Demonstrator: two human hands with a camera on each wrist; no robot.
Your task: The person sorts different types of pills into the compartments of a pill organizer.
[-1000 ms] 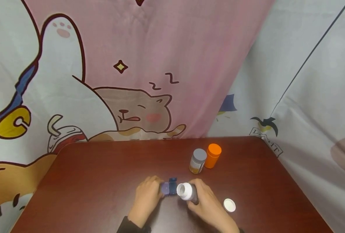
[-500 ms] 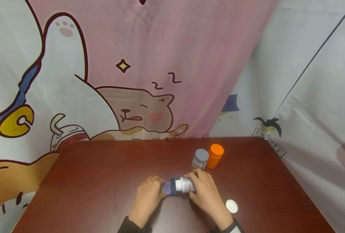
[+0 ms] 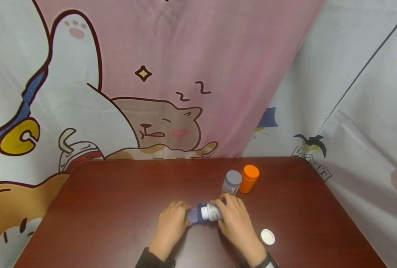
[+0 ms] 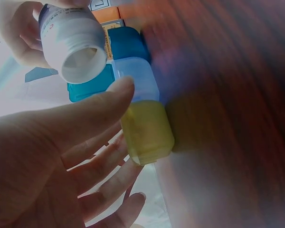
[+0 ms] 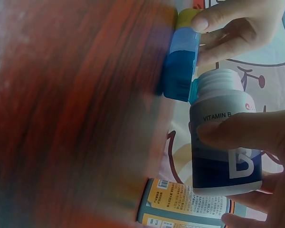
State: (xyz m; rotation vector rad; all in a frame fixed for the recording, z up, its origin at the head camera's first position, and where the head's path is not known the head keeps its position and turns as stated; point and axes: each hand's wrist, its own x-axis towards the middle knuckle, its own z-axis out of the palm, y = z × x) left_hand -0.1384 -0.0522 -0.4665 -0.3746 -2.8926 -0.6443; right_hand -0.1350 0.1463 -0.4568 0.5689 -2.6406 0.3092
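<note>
My left hand point(image 3: 173, 225) pinches the near end of a small pill organizer point(image 4: 147, 130), with yellow, clear purplish and blue compartments. In the left wrist view its thumb lies at the purplish and yellow sections. The teal lid point(image 4: 92, 85) of the blue compartment stands open. A white and navy vitamin B bottle point(image 5: 223, 168), uncapped, is gripped by my right hand point(image 3: 237, 219). From the head it lies tilted on its side, its threaded mouth overlapping the blue compartment. The bottle's inside is mostly hidden.
A white cap point(image 3: 267, 237) lies right of my right hand on the dark red wooden table point(image 3: 128, 186). Behind that hand stand a grey-lidded bottle point(image 3: 232, 178) and an orange bottle point(image 3: 249, 179), side by side. A printed cartoon curtain point(image 3: 225, 74) hangs behind.
The right hand has tipped the bottle over leftward and brought its mouth to the organizer's blue compartment. During the last half second both hands stay almost still.
</note>
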